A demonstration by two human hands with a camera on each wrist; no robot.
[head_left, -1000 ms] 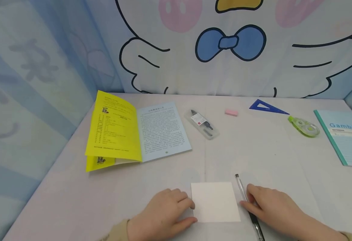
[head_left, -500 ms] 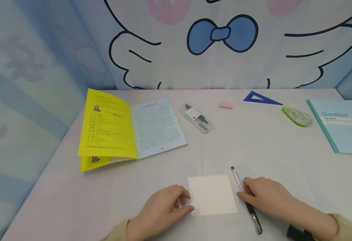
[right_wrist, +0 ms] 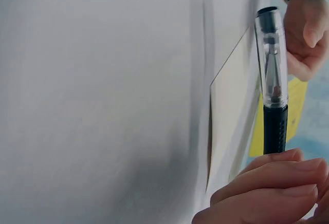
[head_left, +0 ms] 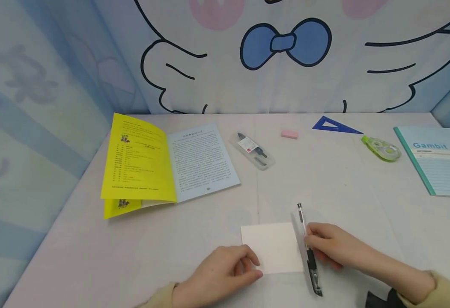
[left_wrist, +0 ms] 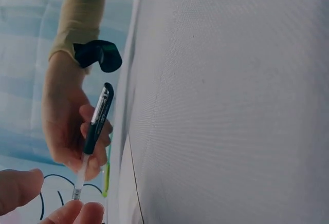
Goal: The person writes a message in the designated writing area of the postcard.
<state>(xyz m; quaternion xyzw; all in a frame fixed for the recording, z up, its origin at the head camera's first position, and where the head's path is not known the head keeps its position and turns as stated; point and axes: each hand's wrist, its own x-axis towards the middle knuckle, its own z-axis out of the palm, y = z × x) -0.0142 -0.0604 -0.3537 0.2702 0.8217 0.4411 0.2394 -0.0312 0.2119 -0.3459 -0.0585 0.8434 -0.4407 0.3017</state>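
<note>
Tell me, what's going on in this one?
A person sits at a table of stationery. Their right grip holds a capped pen just off the surface, beside a white paper square. The left grip is over the square's near left corner; whether it touches is hard to tell. No writing shows on the square. Farther back lie an open yellow booklet, a pink eraser and a blue set square.

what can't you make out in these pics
- Booklet text: too small to read in the head view.
- Notebook: right side cut off by the head view's edge.
- Card: near left corner hidden by the left hand in the head view.
- Pen: one end hidden behind the right hand's fingers in the right wrist view.
</note>
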